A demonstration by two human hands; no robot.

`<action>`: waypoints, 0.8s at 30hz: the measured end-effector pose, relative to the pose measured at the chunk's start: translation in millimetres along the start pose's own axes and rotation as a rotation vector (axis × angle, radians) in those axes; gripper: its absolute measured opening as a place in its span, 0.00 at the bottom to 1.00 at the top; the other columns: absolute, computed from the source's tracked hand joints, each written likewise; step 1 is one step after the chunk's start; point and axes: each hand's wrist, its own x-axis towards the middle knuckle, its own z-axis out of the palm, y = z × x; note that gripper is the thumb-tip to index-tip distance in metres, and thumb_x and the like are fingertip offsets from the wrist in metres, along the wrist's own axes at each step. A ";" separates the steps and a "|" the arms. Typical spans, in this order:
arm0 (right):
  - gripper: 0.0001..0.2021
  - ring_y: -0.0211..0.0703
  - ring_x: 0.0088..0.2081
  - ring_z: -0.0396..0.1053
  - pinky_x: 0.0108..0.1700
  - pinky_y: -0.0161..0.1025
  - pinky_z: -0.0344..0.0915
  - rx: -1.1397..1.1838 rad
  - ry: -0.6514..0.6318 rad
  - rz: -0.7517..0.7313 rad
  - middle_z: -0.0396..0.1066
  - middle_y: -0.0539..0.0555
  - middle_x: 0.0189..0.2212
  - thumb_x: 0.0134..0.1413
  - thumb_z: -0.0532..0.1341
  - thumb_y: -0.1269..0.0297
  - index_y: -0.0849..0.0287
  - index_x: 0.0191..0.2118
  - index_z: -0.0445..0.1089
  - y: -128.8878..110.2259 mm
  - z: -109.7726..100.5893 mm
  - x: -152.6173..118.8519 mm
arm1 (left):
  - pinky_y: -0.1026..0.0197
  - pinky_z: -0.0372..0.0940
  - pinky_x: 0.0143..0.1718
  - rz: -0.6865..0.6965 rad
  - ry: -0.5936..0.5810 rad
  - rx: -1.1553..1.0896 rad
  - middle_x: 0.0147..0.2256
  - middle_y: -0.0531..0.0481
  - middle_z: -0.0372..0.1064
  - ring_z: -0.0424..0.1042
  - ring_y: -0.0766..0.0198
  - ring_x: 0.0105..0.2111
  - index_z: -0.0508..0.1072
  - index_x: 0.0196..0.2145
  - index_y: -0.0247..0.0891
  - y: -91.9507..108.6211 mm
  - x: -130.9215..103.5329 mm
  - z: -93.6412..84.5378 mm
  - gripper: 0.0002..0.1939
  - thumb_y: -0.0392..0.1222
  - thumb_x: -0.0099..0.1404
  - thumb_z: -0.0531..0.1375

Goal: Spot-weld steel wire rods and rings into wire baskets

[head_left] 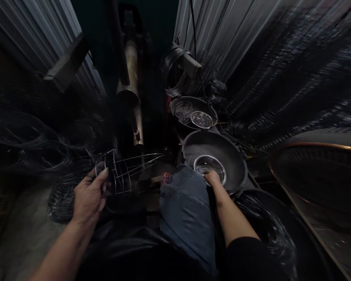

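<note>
My left hand [90, 191] is closed on one end of a wire frame [121, 171], with the thumb on top. The frame has curved rings crossed by long thin wires that reach right and meet at a point. My right hand [213, 178] is down inside a small shiny metal bowl [224, 171], fingers pinched at a heap of short metal wire pieces [202, 168]. What its fingertips hold is hidden. That bowl sits in a large grey round pan [216, 142], right of my bent knee in blue trousers [187, 203].
Farther back, a second round pan [190, 100] holds another bowl of metal pieces [202, 120] and round wire grids [183, 109]. A machine with a metal post [131, 66] stands ahead. Wire coils [171, 74] hang behind. More wire [269, 226] lies at right, and a wire bundle [60, 199] at left.
</note>
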 end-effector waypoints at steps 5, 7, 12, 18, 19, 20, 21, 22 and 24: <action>0.03 0.49 0.30 0.71 0.33 0.40 0.66 0.207 0.078 0.127 0.69 0.56 0.18 0.36 0.63 0.75 0.61 0.19 0.69 10.7 -9.2 2.2 | 0.73 0.47 0.10 -0.012 -0.006 -0.055 0.14 0.61 0.54 0.57 0.72 0.13 0.73 0.47 0.40 -6.1 -2.1 -5.6 0.28 0.50 0.48 0.69; 0.03 0.47 0.26 0.71 0.29 0.40 0.67 0.317 0.121 0.145 0.68 0.53 0.17 0.36 0.62 0.71 0.61 0.23 0.69 5.9 -14.1 -9.0 | 0.73 0.44 0.09 -0.034 -0.009 -0.073 0.14 0.61 0.54 0.56 0.72 0.13 0.73 0.45 0.40 -8.1 -4.5 -8.3 0.27 0.50 0.48 0.69; 0.15 0.40 0.20 0.66 0.21 0.36 0.62 0.779 0.064 0.136 0.68 0.50 0.17 0.26 0.68 0.64 0.62 0.27 0.69 -5.8 -30.5 -56.7 | 0.73 0.61 0.20 -0.031 -0.042 -0.201 0.14 0.63 0.54 0.53 0.77 0.13 0.73 0.40 0.38 -19.3 -7.9 -13.1 0.21 0.46 0.49 0.70; 0.20 0.33 0.16 0.61 0.19 0.31 0.58 0.905 -0.177 0.141 0.69 0.48 0.17 0.20 0.73 0.63 0.63 0.27 0.72 -37.9 -43.3 -127.6 | 0.71 0.50 0.11 -0.125 -0.082 -0.179 0.13 0.61 0.54 0.55 0.73 0.12 0.70 0.31 0.37 -29.5 -14.7 -18.2 0.18 0.49 0.48 0.69; 0.20 0.34 0.17 0.63 0.21 0.32 0.60 0.943 -0.287 0.119 0.70 0.49 0.18 0.21 0.74 0.63 0.63 0.28 0.72 -51.7 -39.4 -140.2 | 0.71 0.46 0.10 -0.135 -0.098 -0.171 0.13 0.61 0.54 0.56 0.72 0.12 0.70 0.31 0.37 -30.3 -16.2 -18.6 0.19 0.50 0.48 0.69; 0.19 0.35 0.19 0.66 0.23 0.33 0.62 0.986 -0.404 0.091 0.71 0.50 0.19 0.22 0.74 0.63 0.62 0.28 0.72 -67.5 -33.1 -152.6 | 0.71 0.44 0.10 -0.137 -0.112 -0.170 0.13 0.60 0.54 0.56 0.72 0.12 0.70 0.31 0.36 -31.2 -17.9 -18.8 0.19 0.50 0.48 0.69; 0.18 0.37 0.21 0.68 0.24 0.33 0.63 1.027 -0.519 0.068 0.72 0.51 0.20 0.24 0.74 0.63 0.62 0.27 0.72 -84.5 -24.8 -164.5 | 0.71 0.43 0.10 -0.137 -0.125 -0.175 0.14 0.60 0.54 0.56 0.72 0.12 0.70 0.32 0.36 -32.6 -19.5 -18.9 0.19 0.50 0.47 0.69; 0.17 0.38 0.23 0.69 0.25 0.33 0.64 1.069 -0.625 0.044 0.74 0.52 0.22 0.27 0.73 0.63 0.63 0.28 0.73 -101.6 -15.2 -175.6 | 0.71 0.44 0.10 -0.139 -0.129 -0.189 0.14 0.61 0.55 0.56 0.72 0.13 0.70 0.32 0.36 -34.8 -20.9 -19.1 0.20 0.50 0.47 0.70; 0.16 0.38 0.25 0.70 0.27 0.34 0.66 1.186 -0.737 0.047 0.74 0.52 0.23 0.27 0.74 0.63 0.62 0.27 0.72 -132.2 5.3 -195.0 | 0.72 0.45 0.12 -0.149 -0.125 -0.225 0.14 0.61 0.55 0.56 0.73 0.13 0.71 0.35 0.36 -41.8 -22.8 -21.2 0.23 0.49 0.45 0.71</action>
